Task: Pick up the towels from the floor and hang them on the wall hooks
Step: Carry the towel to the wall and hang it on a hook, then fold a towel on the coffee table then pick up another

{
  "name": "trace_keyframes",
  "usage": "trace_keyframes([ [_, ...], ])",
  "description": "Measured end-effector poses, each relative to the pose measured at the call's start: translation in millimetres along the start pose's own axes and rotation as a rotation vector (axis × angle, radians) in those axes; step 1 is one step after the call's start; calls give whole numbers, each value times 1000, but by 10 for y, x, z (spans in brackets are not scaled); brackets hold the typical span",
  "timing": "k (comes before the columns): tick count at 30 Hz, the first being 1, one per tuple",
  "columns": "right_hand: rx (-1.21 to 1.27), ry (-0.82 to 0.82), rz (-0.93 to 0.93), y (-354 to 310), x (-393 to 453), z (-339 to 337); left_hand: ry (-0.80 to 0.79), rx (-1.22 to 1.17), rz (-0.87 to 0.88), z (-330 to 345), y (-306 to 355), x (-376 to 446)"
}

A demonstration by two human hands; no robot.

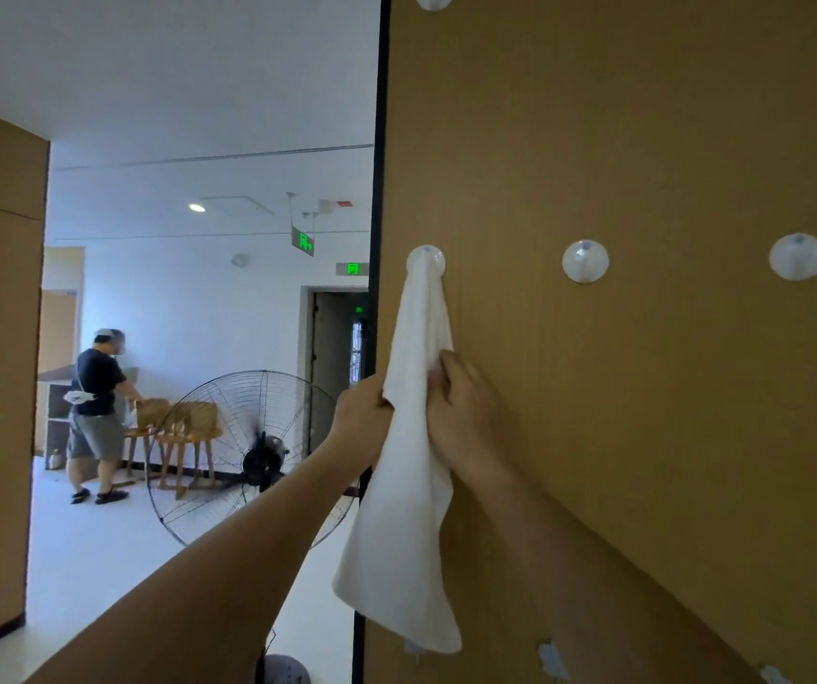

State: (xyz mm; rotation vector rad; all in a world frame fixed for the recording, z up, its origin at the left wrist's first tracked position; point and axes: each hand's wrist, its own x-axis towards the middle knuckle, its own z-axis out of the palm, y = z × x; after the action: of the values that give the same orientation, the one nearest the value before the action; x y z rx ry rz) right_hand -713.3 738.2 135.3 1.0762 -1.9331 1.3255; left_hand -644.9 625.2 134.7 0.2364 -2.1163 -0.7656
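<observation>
so the right hand (463, 412) has its fingers curled into the white terry cloth towel (409, 466), pinching a fold about midway up, knuckles pretty much against the brown board wall (668, 387). Left hand (364, 419) is at its 9 o'clock, gripping the towel's other edge, thumb side tucked into the cloth. Both hands are closed on the same towel, one each side, which looks to me like they're evening it out so it drapes straight instead of bunching

From the hands go up to 12 o'clock: the towel narrows to a point and its top is caught on the leftmost round white plastic wall hook (425, 261). The rest of it hangs loose toward 6 o'clock, bottom corner ending low against the wall. So the towel is off the floor and on its hook already, hands just haven't let go yet. My guess is this one's basically done bar the tidy-up

At 3 o'clock from that hook are two more of the same round white hooks, a middle one (585, 261) and a far one (797, 256), both bare, probably for whatever towels are left. Can't see any on the floor from this angle though

Off at 9 o'clock, past the wall's dark edge, there's a big black wire-cage floor fan (248, 456) and another person (97, 417) standing at some wooden stools (184, 436), well apart from all this
</observation>
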Motion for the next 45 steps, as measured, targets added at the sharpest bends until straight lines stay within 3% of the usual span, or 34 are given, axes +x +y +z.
trace_keyframes([
  [4,198,-166,198,-105,-108,-19,-143,28,-42,-93,29,-111],
  [10,300,-65,348,-299,-151,-30,-57,-149,-5,-316,-223,-65],
  [15,146,56,394,-422,-338,42,-25,-218,65,-499,-443,-9],
  [20,-140,138,376,-623,-774,67,-13,-279,279,-589,-531,-141],
  [25,-564,97,466,-807,-1305,-224,-171,-218,470,-472,-375,-455],
  [30,-955,130,567,-1081,-1979,-854,-348,-186,624,-267,98,-1047],
  [36,-1165,200,780,-1642,-3181,-1822,-461,-200,866,-14,1053,-2175],
  [45,-1331,374,1152,-3030,-5866,-3425,-821,-498,1003,9,2850,-4978],
])
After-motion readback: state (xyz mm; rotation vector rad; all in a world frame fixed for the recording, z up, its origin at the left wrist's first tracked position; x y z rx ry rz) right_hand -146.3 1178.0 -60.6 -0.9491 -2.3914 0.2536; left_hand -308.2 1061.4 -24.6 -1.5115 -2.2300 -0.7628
